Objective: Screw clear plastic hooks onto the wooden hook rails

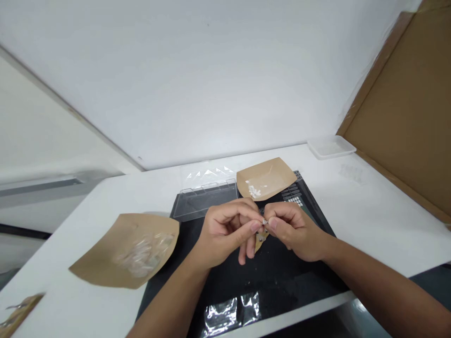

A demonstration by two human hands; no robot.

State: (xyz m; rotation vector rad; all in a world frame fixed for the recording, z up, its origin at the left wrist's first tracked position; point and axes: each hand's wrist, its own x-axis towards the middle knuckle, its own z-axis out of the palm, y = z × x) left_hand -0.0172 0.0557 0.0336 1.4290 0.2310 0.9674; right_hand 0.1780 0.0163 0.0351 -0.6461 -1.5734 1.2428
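Note:
Over the black mat (229,281), my left hand (229,227) and my right hand (296,230) meet fingertip to fingertip. Both pinch one tiny whitish, shiny piece (265,222) between thumb and forefinger; its kind is too small to make out. The lower fingers of my left hand hang loosely below. Beneath the fingertips, partly hidden, lies a yellowish-brown scrap (261,239) with small metallic bits on it. Just beyond the hands sits a brown paper tray (273,176) with small white pieces (254,190) at its left end.
A second paper tray (102,256) at left holds crumpled transparent plastic. A transparent ridged plate (207,199) lies on the mat's far left. At back right stand a translucent plastic tub (331,148) and a cardboard wall (405,117). A wooden-edged object (23,314) shows at lower left.

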